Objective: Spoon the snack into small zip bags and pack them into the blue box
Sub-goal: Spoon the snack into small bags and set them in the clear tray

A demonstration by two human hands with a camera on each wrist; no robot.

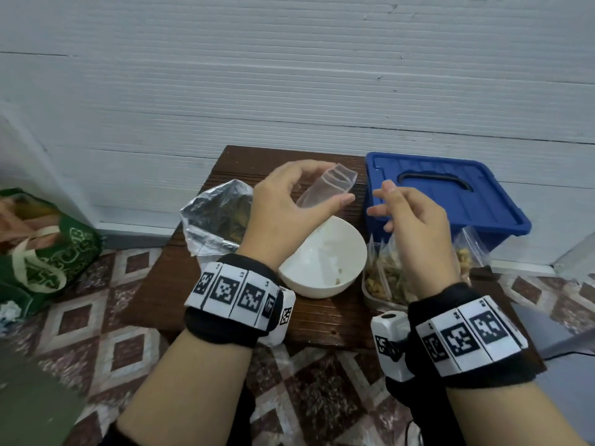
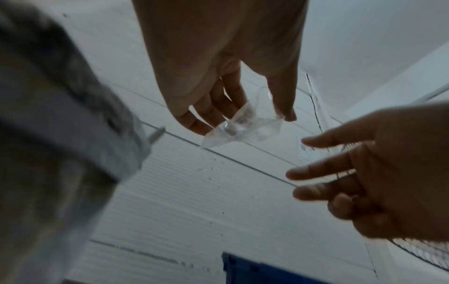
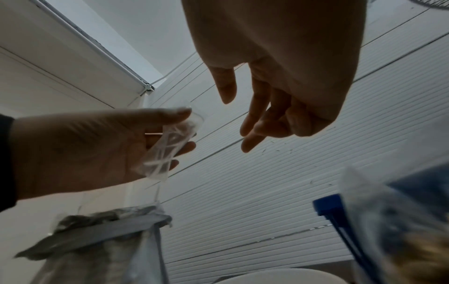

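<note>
From the head view, the left hand [image 1: 283,207] holds an empty small zip bag [image 1: 325,188] above the white bowl [image 1: 325,262], thumb at the near side of the bag and fingers curled round its far side; the bag's zip mouth points up and right, clear of the fingertips. The right hand [image 1: 415,226] hovers just beside it, fingers loosely spread, holding nothing. The blue box [image 1: 450,197] sits lid on behind the right hand, filled snack bags [image 1: 389,275] in front of it, a large clear bag [image 1: 219,214] to the left on the dark table [image 1: 322,320].

The left wrist view shows the zip bag [image 2: 245,124] pinched between thumb tip and fingertips [image 2: 194,123], the right hand [image 2: 379,178] near, not touching.

In the right wrist view, the right hand's fingers [image 3: 257,123] hang relaxed, apart from the bag [image 3: 170,146] lying across the left hand's [image 3: 80,149] fingers under the thumb.
</note>
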